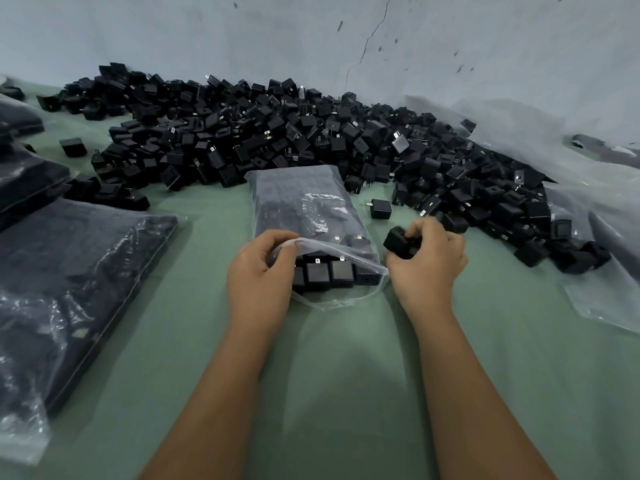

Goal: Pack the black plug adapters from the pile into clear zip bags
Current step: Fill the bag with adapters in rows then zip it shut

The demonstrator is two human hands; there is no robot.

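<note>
A big pile of black plug adapters (277, 133) spreads along the wall across the green table. In front of it lies a clear zip bag (304, 209), nearly full of adapters in neat rows, its mouth facing me. My left hand (259, 271) pinches the upper lip of the bag's mouth and holds it up. My right hand (427, 261) is just right of the mouth, closed around a black adapter (396, 242), possibly two. One loose adapter (381, 208) sits alone beyond my right hand.
Filled bags of adapters (69, 282) lie stacked at the left. Empty clear bags (602, 216) are heaped at the right, partly over the pile. A lone adapter (72, 146) sits far left. The cracked grey wall (346, 36) bounds the back.
</note>
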